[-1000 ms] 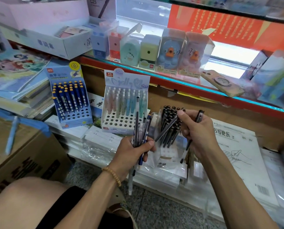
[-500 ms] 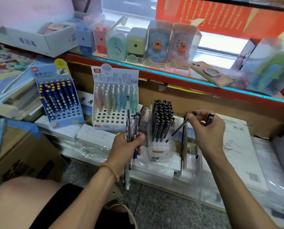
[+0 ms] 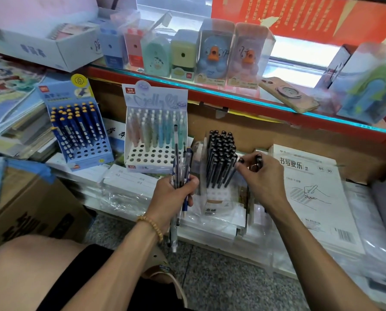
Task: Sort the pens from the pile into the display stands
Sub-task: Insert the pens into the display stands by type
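The pens we have yet to sort stand as a mixed bundle in our left hand, which grips them upright just in front of the white stand: a few clear barrels, a dark one and a blue one, tips hanging below the fist. Our right hand pinches a black pen at the right edge of the black-pen stand, its lower end among the others there; a second dark pen seems tucked under the curled fingers, though we cannot be sure.

We judge the job to be well along but unfinished. The black-pen stand looks nearly full, packed with matt black capped barrels. The white stand holds pastel pens in its back rows, with several front rows of holes open. The blue stand likewise has bare holes in front.
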Demonstrator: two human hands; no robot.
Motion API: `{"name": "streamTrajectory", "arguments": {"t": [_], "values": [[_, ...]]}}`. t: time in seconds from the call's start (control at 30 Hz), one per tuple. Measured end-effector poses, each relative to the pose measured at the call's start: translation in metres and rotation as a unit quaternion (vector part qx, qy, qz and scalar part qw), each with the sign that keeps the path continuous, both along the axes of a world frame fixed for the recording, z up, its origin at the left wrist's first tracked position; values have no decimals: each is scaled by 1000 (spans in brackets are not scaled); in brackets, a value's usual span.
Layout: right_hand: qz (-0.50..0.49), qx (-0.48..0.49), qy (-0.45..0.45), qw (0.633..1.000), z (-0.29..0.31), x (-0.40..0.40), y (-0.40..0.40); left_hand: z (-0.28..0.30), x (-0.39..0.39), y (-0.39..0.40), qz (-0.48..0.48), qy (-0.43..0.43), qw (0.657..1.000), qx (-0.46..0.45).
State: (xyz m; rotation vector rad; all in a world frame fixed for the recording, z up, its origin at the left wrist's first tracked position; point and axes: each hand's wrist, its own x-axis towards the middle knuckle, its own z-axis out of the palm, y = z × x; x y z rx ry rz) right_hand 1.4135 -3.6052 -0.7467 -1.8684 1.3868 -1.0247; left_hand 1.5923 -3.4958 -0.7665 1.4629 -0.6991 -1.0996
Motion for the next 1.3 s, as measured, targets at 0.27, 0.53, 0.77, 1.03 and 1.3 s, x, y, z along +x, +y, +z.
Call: {"name": "streamTrajectory", "arguments": {"t": [0.27,0.53,0.77,1.03,1.3], "values": [[29,87,-21,996,-1,4,-1,1,-1,-1,-2,4,1000,-3],[2,171,-297,939,50,14,18,13,-5,6,-19,8,999,-32],[31,272,-503,820,59,54,32,21,-21,15,-75,51,993,-71],[55,205,-214,953,52,35,39,15,-4,18,-14,19,998,-60],[54,190,-313,929,47,9,39,10,-4,14,-12,-1,999,-41]]}}
